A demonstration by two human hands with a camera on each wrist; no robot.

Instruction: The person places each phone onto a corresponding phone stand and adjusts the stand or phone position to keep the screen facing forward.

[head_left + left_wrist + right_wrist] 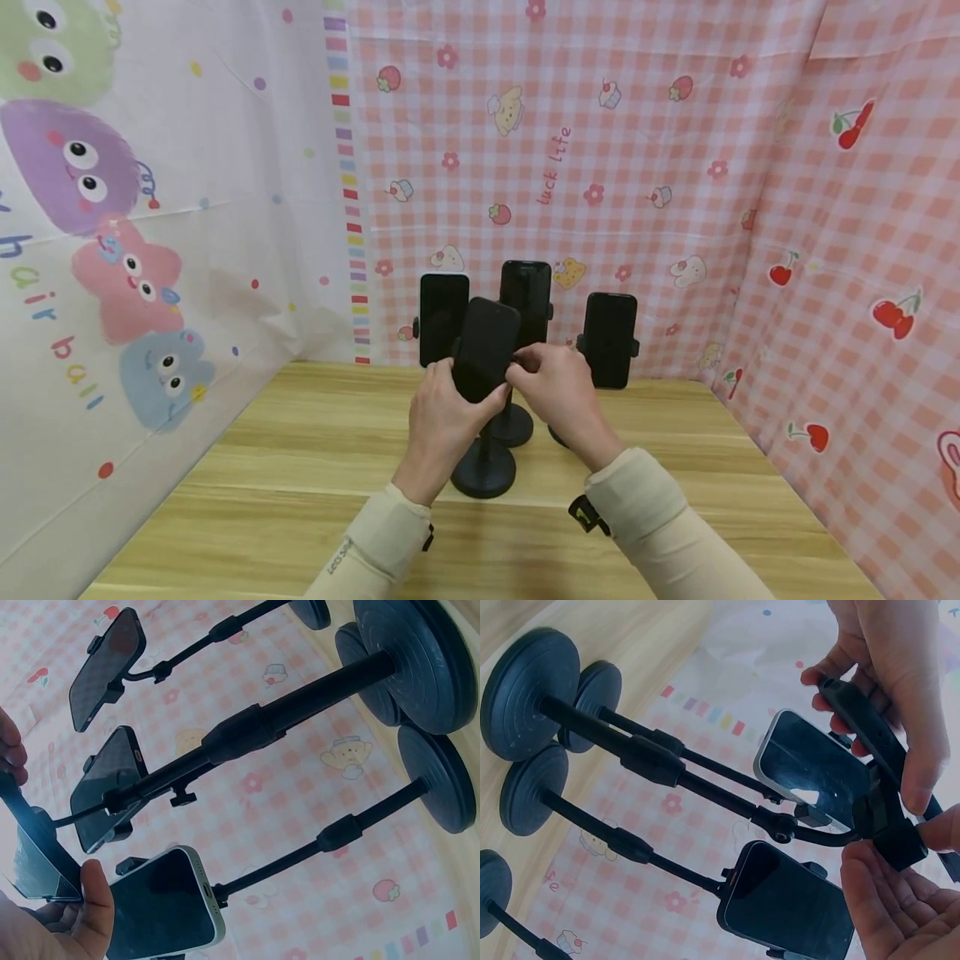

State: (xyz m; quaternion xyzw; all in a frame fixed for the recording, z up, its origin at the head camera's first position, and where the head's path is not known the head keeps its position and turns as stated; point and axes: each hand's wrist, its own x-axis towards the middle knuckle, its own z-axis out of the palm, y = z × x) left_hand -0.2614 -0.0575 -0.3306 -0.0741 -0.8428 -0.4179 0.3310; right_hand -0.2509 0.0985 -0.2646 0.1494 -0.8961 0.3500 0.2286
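Note:
A black phone (486, 346) stands tilted on the front phone stand, over its round black base (483, 473). My left hand (444, 410) grips the phone by its lower part, thumb along the bottom edge and fingers around the far side. My right hand (557, 385) is at the phone's right edge. In the right wrist view its thumb and fingers pinch a black clamp piece (900, 844) of the stand's holder behind the phone (866, 724). A curved arm joins that holder to the stand's pole (727, 802).
Three more stands with phones are behind: a light-rimmed phone (442, 318) at left, a black phone (527, 287) in the middle and another black phone (610, 340) at right. They stand on a wood-grain table (300, 475), with patterned cloth (645, 125) behind and at the sides.

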